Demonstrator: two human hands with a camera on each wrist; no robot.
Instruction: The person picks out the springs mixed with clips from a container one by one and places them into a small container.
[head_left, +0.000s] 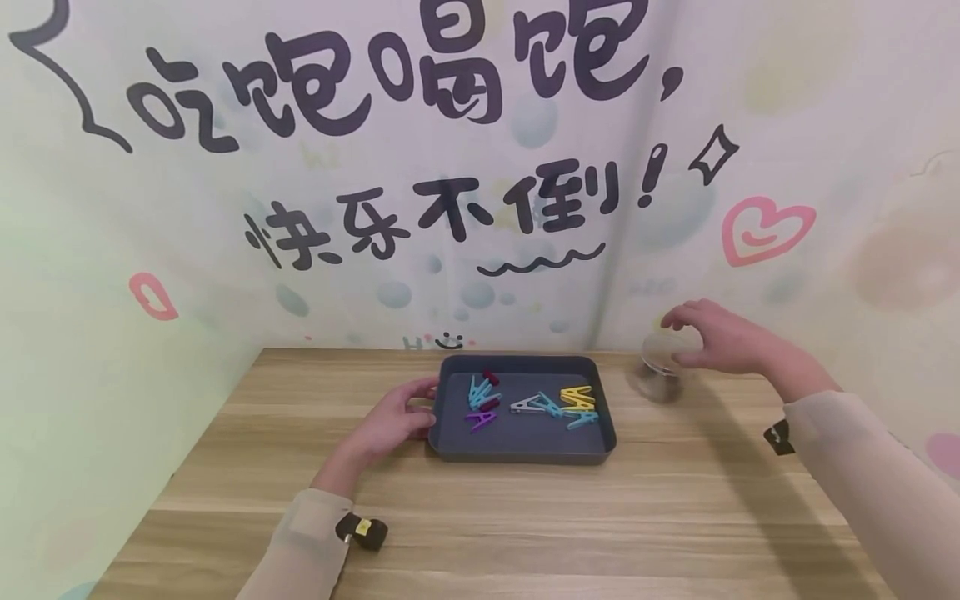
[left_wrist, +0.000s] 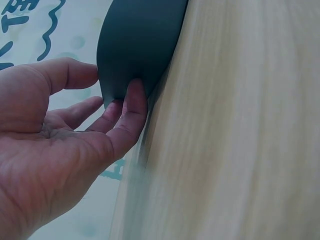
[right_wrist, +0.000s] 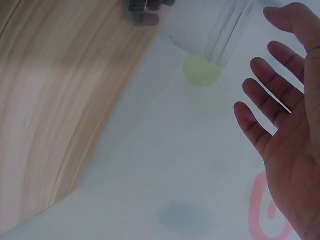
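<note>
A dark grey tray (head_left: 517,450) lies on the table with several clothespins (head_left: 551,404) in it: light blue, yellow, purple, grey and dark red. My left hand (head_left: 397,419) is at the tray's left end. In the left wrist view, its thumb and bent fingertips touch the outer wall (left_wrist: 140,40). To the right of the tray stands a clear container (head_left: 658,365) with small dark items at its bottom. Over its rim hovers my right hand (head_left: 720,337), fingers spread. The right wrist view shows a gap between those fingers and the see-through wall (right_wrist: 210,35).
The wooden table (head_left: 480,525) reaches back to a printed wall cloth (head_left: 420,292) with large dark lettering. Dark bands are worn at both sleeve cuffs, one at the left wrist (head_left: 363,530) and one at the right (head_left: 780,437).
</note>
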